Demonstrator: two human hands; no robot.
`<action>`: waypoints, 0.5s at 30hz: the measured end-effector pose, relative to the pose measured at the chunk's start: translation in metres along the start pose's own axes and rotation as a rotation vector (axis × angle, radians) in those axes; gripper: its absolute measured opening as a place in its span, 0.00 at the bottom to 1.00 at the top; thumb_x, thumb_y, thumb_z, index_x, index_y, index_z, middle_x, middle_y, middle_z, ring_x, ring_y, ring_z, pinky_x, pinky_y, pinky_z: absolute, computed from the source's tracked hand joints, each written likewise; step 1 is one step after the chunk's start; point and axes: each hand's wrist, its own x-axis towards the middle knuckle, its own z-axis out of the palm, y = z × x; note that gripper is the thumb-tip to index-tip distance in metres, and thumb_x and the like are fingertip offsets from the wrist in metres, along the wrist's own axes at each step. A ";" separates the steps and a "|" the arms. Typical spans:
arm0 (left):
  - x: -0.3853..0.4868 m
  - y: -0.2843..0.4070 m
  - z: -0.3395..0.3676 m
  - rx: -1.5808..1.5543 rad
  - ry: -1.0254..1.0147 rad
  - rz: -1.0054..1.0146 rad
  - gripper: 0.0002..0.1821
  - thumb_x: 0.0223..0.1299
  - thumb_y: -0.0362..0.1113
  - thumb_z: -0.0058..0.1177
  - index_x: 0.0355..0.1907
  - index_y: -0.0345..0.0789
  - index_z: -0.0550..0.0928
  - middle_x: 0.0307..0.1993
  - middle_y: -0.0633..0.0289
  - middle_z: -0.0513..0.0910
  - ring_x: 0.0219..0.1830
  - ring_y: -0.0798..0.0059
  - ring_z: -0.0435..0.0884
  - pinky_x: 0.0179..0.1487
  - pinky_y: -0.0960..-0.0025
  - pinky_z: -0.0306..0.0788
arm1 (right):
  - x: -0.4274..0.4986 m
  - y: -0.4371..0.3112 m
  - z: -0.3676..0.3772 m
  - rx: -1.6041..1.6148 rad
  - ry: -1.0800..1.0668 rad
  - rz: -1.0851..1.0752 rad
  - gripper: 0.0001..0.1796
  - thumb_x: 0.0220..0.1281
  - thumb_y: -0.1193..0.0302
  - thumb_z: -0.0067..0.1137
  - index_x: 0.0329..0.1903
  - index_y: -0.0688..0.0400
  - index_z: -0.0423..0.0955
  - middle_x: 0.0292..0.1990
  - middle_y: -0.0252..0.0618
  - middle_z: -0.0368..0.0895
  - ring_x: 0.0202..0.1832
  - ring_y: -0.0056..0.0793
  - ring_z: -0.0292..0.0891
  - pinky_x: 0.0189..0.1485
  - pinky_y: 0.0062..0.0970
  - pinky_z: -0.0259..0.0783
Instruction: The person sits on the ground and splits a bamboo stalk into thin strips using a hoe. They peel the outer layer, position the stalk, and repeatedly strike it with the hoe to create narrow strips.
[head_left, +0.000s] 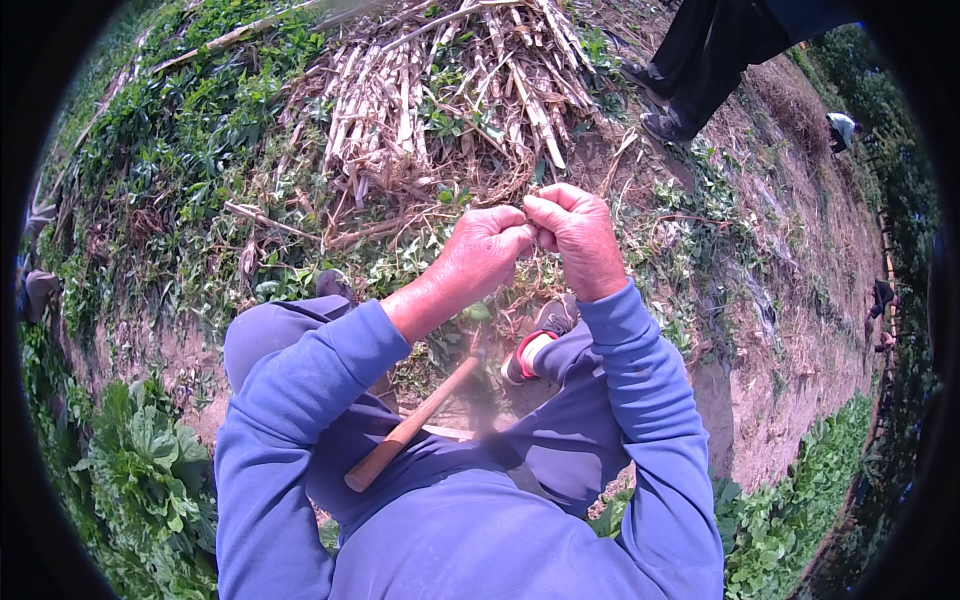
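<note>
In front of me, my left hand (491, 241) and my right hand (579, 236) meet, thumbs and fingertips pinched together. A small, thin plant piece (531, 219) appears to be between them. The fingers hide most of it, so its kind is unclear. Beneath the hands lie dry vines and roots (536, 283) with some green leaves. A tool's wooden handle (420, 424) rests slanting over my lap, touched by neither hand. Its far end, near the ground between my feet, is too hidden to make out.
Beyond my hands lies a heap of dry cut stalks (405, 97). A person's dark-trousered legs (697, 67) stand at upper right. Green vines (202, 112) spread to the left. Leafy crops (150, 465) grow at lower left. My shoe (551, 322) is below my right hand.
</note>
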 end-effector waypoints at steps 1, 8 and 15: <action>0.000 0.000 0.000 0.006 -0.004 -0.006 0.10 0.68 0.34 0.51 0.38 0.31 0.83 0.30 0.65 0.83 0.19 0.86 0.76 0.22 0.80 0.70 | 0.000 -0.001 0.001 -0.004 0.012 0.002 0.05 0.66 0.70 0.62 0.36 0.58 0.80 0.22 0.26 0.78 0.21 0.09 0.67 0.24 0.12 0.58; -0.004 0.000 0.002 0.005 -0.015 -0.044 0.11 0.67 0.35 0.51 0.40 0.29 0.82 0.29 0.64 0.84 0.19 0.85 0.76 0.22 0.80 0.70 | 0.001 0.001 -0.001 0.005 0.058 -0.017 0.05 0.66 0.70 0.63 0.35 0.58 0.80 0.20 0.22 0.73 0.20 0.09 0.64 0.22 0.13 0.55; -0.006 -0.003 0.005 0.007 0.000 -0.086 0.10 0.66 0.36 0.53 0.39 0.30 0.83 0.28 0.64 0.84 0.18 0.85 0.76 0.22 0.79 0.70 | 0.005 0.004 -0.007 0.074 0.071 -0.055 0.05 0.66 0.71 0.62 0.35 0.58 0.79 0.22 0.23 0.74 0.19 0.09 0.63 0.21 0.13 0.54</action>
